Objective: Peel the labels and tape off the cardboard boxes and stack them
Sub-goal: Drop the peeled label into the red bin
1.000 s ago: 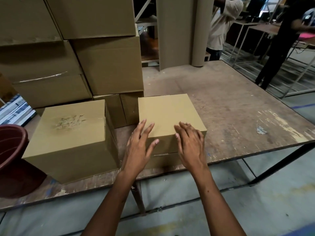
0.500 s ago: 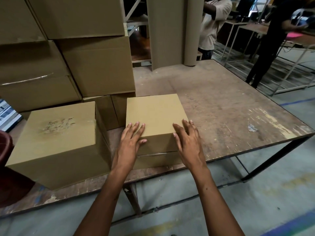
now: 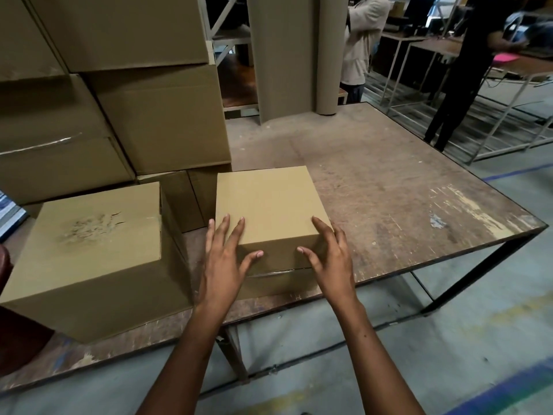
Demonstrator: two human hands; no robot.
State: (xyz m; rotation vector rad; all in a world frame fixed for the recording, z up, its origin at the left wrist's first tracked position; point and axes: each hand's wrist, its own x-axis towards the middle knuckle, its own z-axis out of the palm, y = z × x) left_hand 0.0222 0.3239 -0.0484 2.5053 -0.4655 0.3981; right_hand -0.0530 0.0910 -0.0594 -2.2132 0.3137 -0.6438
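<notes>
Our left hand lies spread on the near left corner of the small tan cardboard box, fingers straight across its top and thumb stretched over the front face. Our right hand cups the near right corner, fingers extended over the top edge and side, thumb on the front face. Neither hand curls into a grip; both rest flat against the box between them. A strip of clear tape runs along the front face just below our thumbs.

The box sits at the near edge of the worn brown wooden table, which stands on dark metal legs over a grey concrete floor.

Just left of our left hand stands one larger tan cardboard box with a scuffed, torn patch on top. Beyond both hands rises a stack of big brown cartons; we count at least five. Past our right hand, two people stand at metal-framed tables in the background, and an upright roll of brown corrugated sheet stands on the table's far edge.
</notes>
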